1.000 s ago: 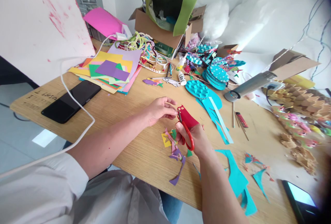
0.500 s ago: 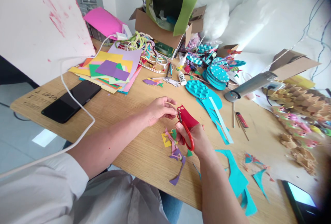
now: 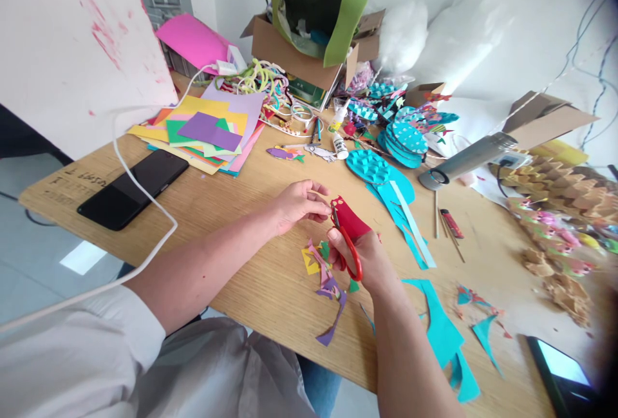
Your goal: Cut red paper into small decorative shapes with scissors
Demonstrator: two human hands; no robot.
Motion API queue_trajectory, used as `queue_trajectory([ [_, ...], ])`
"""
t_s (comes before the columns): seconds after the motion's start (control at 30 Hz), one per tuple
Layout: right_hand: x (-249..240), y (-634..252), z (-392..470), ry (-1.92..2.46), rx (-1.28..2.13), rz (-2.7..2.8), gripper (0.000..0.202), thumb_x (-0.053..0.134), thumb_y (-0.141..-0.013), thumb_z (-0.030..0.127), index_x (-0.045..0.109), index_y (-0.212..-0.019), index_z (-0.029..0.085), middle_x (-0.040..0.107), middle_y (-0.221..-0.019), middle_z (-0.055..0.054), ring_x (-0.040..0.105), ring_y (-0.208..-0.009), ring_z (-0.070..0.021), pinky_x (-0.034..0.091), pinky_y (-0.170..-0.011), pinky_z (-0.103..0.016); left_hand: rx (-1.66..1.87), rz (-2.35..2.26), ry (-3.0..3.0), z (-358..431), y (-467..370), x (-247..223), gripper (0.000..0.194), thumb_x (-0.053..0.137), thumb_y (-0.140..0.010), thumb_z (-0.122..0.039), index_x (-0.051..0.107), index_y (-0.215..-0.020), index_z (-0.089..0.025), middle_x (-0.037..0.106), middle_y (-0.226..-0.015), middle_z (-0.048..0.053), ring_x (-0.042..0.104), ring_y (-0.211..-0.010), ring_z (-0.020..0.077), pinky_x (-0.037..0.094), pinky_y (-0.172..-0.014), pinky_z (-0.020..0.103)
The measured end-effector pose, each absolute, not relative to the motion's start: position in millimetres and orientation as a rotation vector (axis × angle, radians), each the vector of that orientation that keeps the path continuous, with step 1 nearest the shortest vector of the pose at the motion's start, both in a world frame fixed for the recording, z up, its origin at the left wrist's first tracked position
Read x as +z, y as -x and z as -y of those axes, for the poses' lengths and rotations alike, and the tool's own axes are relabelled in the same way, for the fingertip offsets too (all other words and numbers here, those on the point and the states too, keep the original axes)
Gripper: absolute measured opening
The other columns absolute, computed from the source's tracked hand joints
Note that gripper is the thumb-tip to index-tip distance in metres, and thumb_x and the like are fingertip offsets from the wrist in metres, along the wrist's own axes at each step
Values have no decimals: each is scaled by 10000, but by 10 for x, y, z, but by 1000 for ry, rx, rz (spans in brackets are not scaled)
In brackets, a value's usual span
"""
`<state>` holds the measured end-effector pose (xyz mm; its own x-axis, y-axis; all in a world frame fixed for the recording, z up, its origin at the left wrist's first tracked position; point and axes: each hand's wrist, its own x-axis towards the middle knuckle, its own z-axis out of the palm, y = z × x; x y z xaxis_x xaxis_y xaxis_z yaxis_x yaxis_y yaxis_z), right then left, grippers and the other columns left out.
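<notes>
My right hand is closed round a pair of scissors with red handles, their blades pointing up and left. By the blades is a red sheet of craft foam or felt, with small holes at its far end. My left hand is closed in a pinch at the blade tips, at the edge of the red sheet; what its fingertips grip is too small to make out. Below the hands lie purple scraps, with pink, yellow and green offcuts.
Coloured sheets and a black phone lie left, crossed by a white cable. Glue bottles stand at the back before a cardboard box. Rightward are turquoise offcuts, a metal cylinder and another phone.
</notes>
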<state>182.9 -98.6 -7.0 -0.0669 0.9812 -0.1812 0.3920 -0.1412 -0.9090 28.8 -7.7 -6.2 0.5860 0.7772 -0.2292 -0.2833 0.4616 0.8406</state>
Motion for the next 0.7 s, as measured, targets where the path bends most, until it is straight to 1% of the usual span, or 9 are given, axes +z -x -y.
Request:
queue_trajectory([
  [0.07,-65,-1827,986,1575,1203,1491,392,669,-781,531,609,-723,148,596,-467,-17,535,-351,-128,397,-340,-208,716,-666,-856,75,-288,-64,336,696,-635,-1,532,-904,-118,638,-633,-6,590,-554,92,467,-638,274],
  [0.2,-58,-1817,981,1568,1224,1457,370,677,-773,525,603,-798,163,591,-463,1,525,-344,-131,389,-331,-214,718,-670,-857,74,-289,-69,335,686,-635,1,532,-908,-117,641,-636,-4,591,-556,93,470,-638,274],
  [0.27,-56,-1811,979,1571,1259,1436,363,672,-773,532,591,-807,180,593,-466,6,525,-346,-134,387,-326,-218,721,-664,-850,72,-289,-75,347,692,-626,-3,530,-910,-118,643,-639,-4,594,-558,95,472,-634,273],
  [0.37,-55,-1797,976,1575,1280,1418,358,674,-763,540,568,-766,198,597,-466,11,532,-347,-132,388,-322,-214,731,-660,-849,70,-289,-84,364,700,-613,-18,528,-918,-119,647,-649,-1,596,-557,99,468,-616,266],
  [0.5,-31,-1764,971,1571,1247,1378,389,706,-722,547,540,-679,197,581,-430,18,521,-328,-121,359,-301,-196,750,-664,-868,76,-285,-77,351,710,-620,-65,529,-914,-127,643,-650,-6,595,-552,99,468,-623,264],
  [0.6,21,-1740,963,1544,1273,1347,392,714,-715,547,541,-670,198,570,-419,23,504,-318,-108,362,-303,-192,735,-676,-879,90,-285,-58,360,719,-626,-100,523,-925,-131,645,-650,-4,600,-559,104,464,-626,261],
  [0.7,66,-1732,956,1524,1288,1305,404,745,-679,543,537,-669,197,562,-415,32,496,-317,-101,364,-306,-190,729,-662,-888,104,-291,-48,408,750,-589,-102,521,-925,-131,659,-694,4,603,-589,101,466,-639,258],
])
